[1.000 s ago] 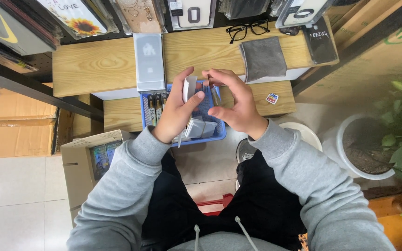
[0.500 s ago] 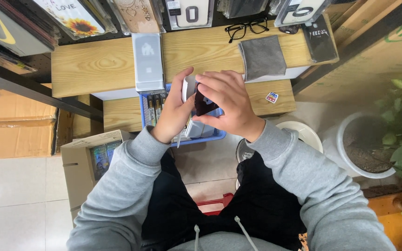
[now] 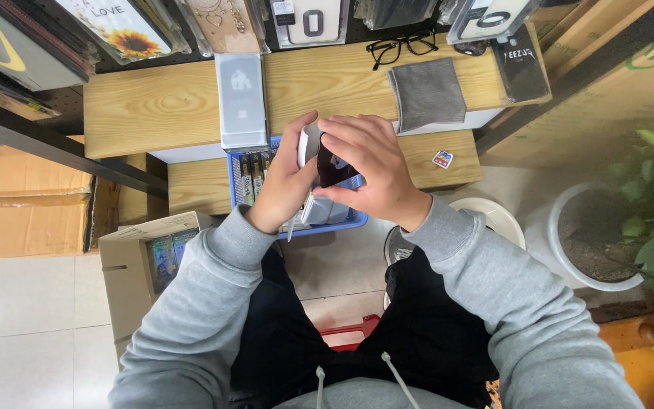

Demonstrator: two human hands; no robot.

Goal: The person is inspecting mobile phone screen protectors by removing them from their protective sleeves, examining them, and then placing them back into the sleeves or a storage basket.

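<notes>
Left hand (image 3: 285, 185), right hand (image 3: 372, 170) cupped together

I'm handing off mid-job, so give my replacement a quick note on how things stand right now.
Left hand: holds a small white piece at its edge.
Right hand: cupped over a dark phone, fingers on top.
Both are above the blue bin of small packs at the lower wooden shelf.
Grey cloth and glasses lie untouched on the upper shelf.
Done: phone in hand. Left: cannot tell.

On the wooden shelf (image 3: 153, 110) lie black glasses (image 3: 401, 47), a grey cloth (image 3: 427, 94) and a white flat box (image 3: 241, 100), and a potted plant (image 3: 630, 227) stands on the floor.
</notes>
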